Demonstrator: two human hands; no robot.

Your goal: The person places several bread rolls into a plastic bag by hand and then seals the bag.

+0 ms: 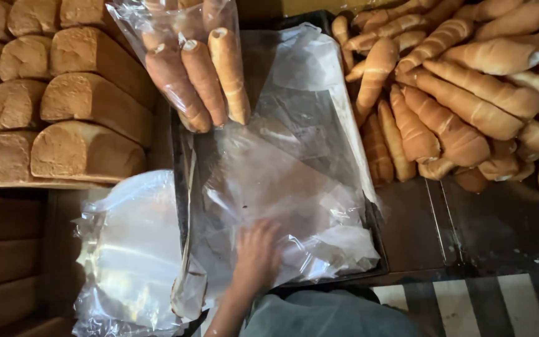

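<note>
My left hand (258,249) lies flat on a pile of clear plastic bags (282,187) heaped in a dark metal tray (378,265), its fingers spread on the top sheet and gripping nothing. A clear bag holding three long horn-shaped bread rolls (204,78) hangs at the top, above the tray, tips down. Whatever holds it lies beyond the top edge. My right hand is not in sight.
Square brown loaves (63,100) are stacked on a wooden shelf at left. A heap of horn-shaped rolls (463,100) fills the upper right. More crumpled plastic bags (129,249) lie left of the tray. A dark counter edge (444,249) runs lower right.
</note>
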